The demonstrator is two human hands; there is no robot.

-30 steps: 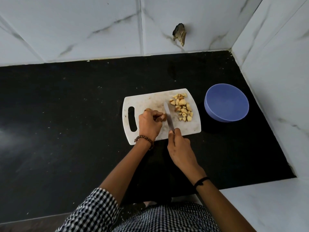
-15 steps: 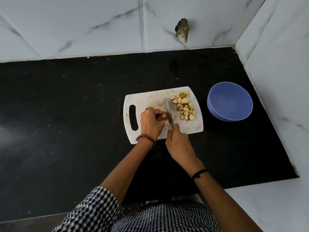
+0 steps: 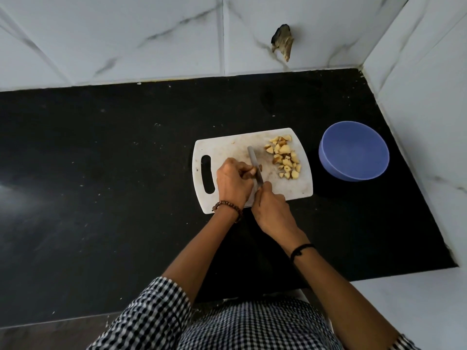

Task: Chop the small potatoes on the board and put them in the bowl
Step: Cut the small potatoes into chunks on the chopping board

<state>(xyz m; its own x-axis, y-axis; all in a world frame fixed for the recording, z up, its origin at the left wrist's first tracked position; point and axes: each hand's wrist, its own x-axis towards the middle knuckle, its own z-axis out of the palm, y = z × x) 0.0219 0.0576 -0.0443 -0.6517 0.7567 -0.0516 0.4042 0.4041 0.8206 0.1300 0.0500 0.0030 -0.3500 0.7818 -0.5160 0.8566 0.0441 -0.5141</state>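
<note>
A white cutting board [image 3: 227,147] with a handle slot lies on the black counter. Several chopped potato pieces [image 3: 284,156] are heaped at its right end. My left hand [image 3: 233,181] pins a small brown potato [image 3: 253,171] to the middle of the board, mostly hidden under my fingers. My right hand [image 3: 274,210] grips the handle of a knife [image 3: 254,164]; the blade points away from me and rests against the potato's right side. To the right of the board stands a blue bowl [image 3: 353,150], with nothing visible inside it.
The black counter [image 3: 101,173] stretches far to the left of the board. White marble walls close it at the back and the right, just beyond the bowl. A broken hole [image 3: 282,44] shows in the back wall.
The knife blade has shifted slightly left, closer against the potato under my left fingers. The view has drifted a little; the board, the pieces and the bowl stay put.
</note>
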